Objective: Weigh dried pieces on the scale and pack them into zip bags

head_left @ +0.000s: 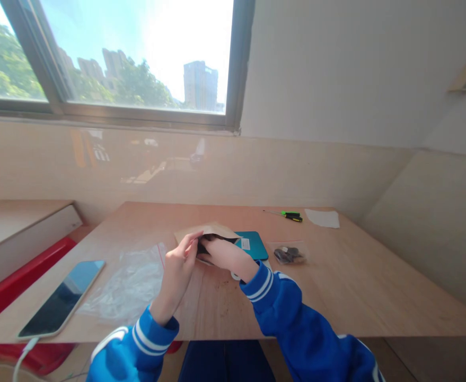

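Observation:
A brown paper bag [220,230] lies at the middle of the table with its mouth gaping toward me. My left hand [180,262] pinches the left edge of that mouth between thumb and fingers. From the right, my right hand [220,253] reaches into the bag, and its fingers are hidden in the dark opening. Just behind my right wrist is a flat teal board-like thing [258,245] with a white label. A white round thing [235,276] shows partly beneath my right forearm. Small dark crumbs [228,284] are scattered on the wood below the bag.
Left of my hands lie a crumpled clear plastic bag [129,284] and a phone [63,300] with a white cable. To the right sits a clear pouch of dark pieces [289,254]. Farther back are two screwdrivers [292,216] and white paper [322,218].

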A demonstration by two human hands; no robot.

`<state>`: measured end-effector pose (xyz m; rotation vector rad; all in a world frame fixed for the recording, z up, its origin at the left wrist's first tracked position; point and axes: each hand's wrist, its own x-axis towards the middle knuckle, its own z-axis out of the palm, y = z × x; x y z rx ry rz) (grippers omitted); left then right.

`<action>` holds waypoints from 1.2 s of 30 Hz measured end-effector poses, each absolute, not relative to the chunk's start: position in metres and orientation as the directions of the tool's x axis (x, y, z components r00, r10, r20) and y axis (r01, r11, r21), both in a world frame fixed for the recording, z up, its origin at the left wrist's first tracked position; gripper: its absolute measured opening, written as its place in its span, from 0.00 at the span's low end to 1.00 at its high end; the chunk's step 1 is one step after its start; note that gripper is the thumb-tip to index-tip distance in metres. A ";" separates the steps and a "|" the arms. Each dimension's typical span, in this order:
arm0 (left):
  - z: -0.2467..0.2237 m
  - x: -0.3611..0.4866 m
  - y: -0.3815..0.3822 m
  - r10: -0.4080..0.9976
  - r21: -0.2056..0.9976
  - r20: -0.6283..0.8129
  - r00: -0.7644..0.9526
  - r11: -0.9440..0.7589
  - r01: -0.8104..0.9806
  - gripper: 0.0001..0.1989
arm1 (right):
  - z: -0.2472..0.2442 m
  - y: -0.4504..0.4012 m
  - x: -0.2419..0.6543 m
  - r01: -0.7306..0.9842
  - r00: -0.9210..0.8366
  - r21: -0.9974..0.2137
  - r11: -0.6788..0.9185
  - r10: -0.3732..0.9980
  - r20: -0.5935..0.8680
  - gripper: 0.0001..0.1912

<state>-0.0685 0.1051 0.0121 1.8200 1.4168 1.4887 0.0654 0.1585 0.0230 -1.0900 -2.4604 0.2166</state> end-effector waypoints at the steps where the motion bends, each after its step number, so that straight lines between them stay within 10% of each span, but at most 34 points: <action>1: 0.012 -0.069 0.105 0.866 0.793 0.494 -0.081 -0.410 0.451 0.15 | 0.025 0.160 0.066 0.659 -0.614 -0.311 0.685 0.729 0.304 0.12; 11: 0.019 -0.072 0.110 0.891 0.815 0.448 -0.077 -0.372 0.445 0.15 | 0.045 0.137 0.106 0.504 -0.521 -0.626 0.595 0.787 0.330 0.18; 36: 0.039 -0.071 0.131 0.908 0.870 0.401 -0.117 -0.338 0.358 0.16 | 0.039 0.162 0.146 -0.136 -0.242 -0.947 0.290 0.917 0.316 0.12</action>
